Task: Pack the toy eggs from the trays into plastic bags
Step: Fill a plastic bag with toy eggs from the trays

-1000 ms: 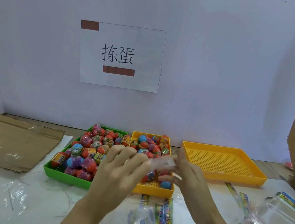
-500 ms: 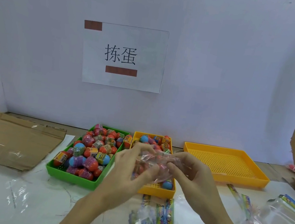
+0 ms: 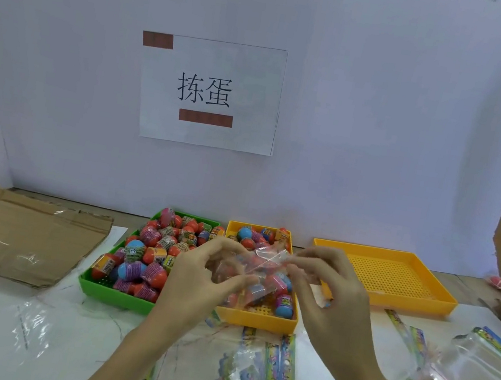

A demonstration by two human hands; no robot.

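Left hand [image 3: 194, 280]: raised in front of the body, back toward the camera, fingers [image 3: 229, 280] curled, pinching clear film.
Right hand [image 3: 333, 300]: level with the left, just beside it, fingers curled inward, pinching the same film.
Forearms: both bare, converging upward from the bottom edge.

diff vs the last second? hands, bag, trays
Both hands, the left hand and the right hand, have drawn slightly apart and lower, spreading the clear bag wider between them; a second ago it was bunched at their touching fingertips. Both still pinch it. The green tray, the middle yellow tray, the empty yellow tray and their eggs have not changed.
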